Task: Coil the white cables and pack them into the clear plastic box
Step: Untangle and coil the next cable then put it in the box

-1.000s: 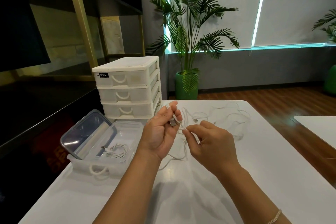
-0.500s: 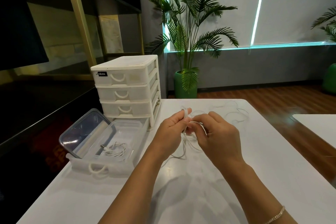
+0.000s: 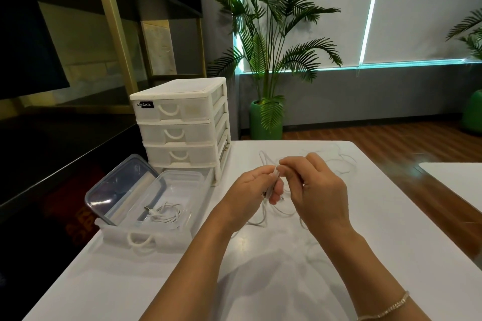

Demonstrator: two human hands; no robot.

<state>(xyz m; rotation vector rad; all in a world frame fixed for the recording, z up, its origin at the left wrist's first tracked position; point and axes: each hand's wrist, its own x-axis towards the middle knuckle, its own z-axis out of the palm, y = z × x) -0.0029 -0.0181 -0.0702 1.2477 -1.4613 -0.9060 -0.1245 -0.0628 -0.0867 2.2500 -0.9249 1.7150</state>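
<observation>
Head view: both hands are meeting at frame centre over the white table [image 3: 260,281]. Left hand [image 3: 250,193] is curling its fingers round a white cable [image 3: 264,212], pinching it w/ thumb near the top; right hand [image 3: 317,197] is pinching the same cable at its fingertips, touching the left. Loops of the cable are hanging below the hands and trailing onto the table. More loose cables [image 3: 341,161] are lying centre right, past the hands. Lower left: the clear plastic box [image 3: 182,180] is sitting open w/ a coiled cable [image 3: 167,212] inside, its lid [image 3: 122,185] leaning at the box's left side. A white drawer unit [image 3: 180,122] is standing just behind the box.
</observation>
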